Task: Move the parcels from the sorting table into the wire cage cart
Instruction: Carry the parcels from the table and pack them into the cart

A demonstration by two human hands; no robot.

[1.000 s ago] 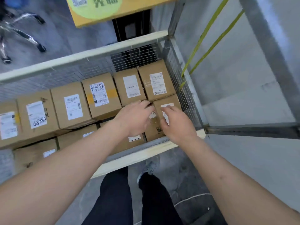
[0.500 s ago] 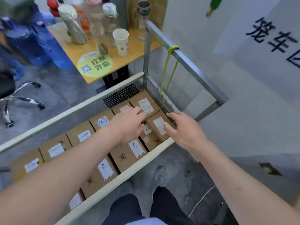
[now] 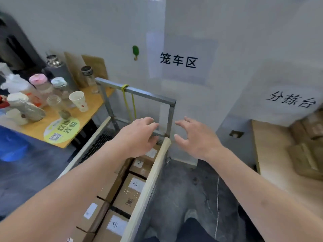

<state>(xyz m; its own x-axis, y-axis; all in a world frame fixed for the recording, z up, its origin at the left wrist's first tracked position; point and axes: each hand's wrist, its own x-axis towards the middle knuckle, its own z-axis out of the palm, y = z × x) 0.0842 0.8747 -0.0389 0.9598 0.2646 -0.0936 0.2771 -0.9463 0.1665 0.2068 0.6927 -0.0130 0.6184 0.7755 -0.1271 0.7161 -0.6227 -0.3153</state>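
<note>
Both hands have lifted off the boxes they were touching a moment ago and the view has swung up and rightward. The left hand (image 3: 139, 137) has loosely spread fingers holding nothing, above the wire cage cart (image 3: 153, 173); the right hand (image 3: 195, 138), fingers open and empty, hangs just outside its rail. Parcels in the cart (image 3: 134, 191) lie packed in rows. This looks like the return leg: more parcels (image 3: 309, 154) wait on the sorting surface (image 3: 272, 172) to the right, so the next move calls for turning there and gripping one
</note>
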